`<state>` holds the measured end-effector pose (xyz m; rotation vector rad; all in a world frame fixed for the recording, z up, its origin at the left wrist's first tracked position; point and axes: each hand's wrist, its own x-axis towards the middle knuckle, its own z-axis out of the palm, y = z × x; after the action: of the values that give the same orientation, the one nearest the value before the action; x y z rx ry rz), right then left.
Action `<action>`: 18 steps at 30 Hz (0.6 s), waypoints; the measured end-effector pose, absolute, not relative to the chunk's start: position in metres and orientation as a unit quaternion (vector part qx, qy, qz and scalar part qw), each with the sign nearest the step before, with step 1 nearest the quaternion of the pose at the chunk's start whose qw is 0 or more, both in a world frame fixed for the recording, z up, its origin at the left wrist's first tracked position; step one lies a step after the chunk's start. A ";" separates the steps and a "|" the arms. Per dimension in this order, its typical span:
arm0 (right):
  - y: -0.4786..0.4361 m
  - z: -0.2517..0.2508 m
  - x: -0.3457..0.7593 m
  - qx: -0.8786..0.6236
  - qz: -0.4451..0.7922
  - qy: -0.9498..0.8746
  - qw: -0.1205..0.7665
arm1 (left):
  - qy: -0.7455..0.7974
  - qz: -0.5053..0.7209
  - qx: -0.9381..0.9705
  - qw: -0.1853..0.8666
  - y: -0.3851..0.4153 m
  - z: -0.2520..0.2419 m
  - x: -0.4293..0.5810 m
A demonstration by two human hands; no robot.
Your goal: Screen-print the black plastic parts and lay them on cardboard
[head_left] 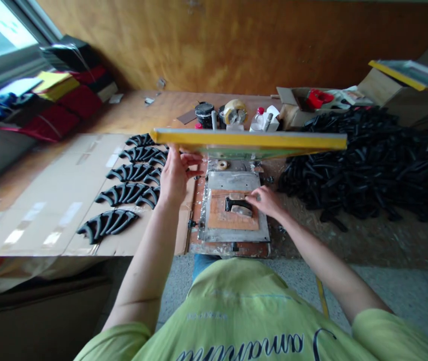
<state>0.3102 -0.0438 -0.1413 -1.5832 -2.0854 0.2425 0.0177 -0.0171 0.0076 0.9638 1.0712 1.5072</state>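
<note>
My left hand [176, 173] is at the left end of a yellow-edged screen frame [251, 139], which is raised and tilted above the work plate. The fingertips touch the frame's lower edge, with the other fingers pointing right. Below it, a curved black plastic handle [239, 204] lies on an orange-brown pad of the metal jig plate [232, 234]. My right hand [268, 200] has its thumb and fingers pinched at the handle's right end. Rows of similar black handles [108, 224] lie on the cardboard to the left.
A big heap of black handles [364, 165] is on the right. Behind the frame stand paint tubs [204, 114], a tape roll [235, 113] and a red-capped bottle [259, 118]. Flat cardboard [44, 190] covers the table's left side. Cardboard boxes [383, 90] stand back right.
</note>
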 end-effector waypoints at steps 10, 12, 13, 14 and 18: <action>-0.085 -0.142 0.229 -0.652 0.126 -0.731 0.155 | 0.549 0.362 0.352 0.666 -0.109 -0.076 0.061; -0.100 -0.140 0.214 -0.568 0.100 -0.794 0.195 | 0.542 0.345 0.297 0.707 -0.135 -0.106 0.073; -0.105 -0.139 0.211 -0.507 0.095 -0.833 0.201 | 0.540 0.359 0.271 0.712 -0.141 -0.117 0.074; -0.107 -0.137 0.213 -0.450 0.096 -0.865 0.201 | 0.544 0.374 0.255 0.706 -0.142 -0.127 0.070; -0.083 -0.124 0.294 -0.524 0.051 -0.829 0.190 | 0.690 0.329 0.354 0.538 -0.119 -0.154 0.005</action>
<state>0.2936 -0.0830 -0.1235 -1.4733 -2.3286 0.1425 0.0050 -0.1187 -0.1539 0.8431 1.6419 0.7815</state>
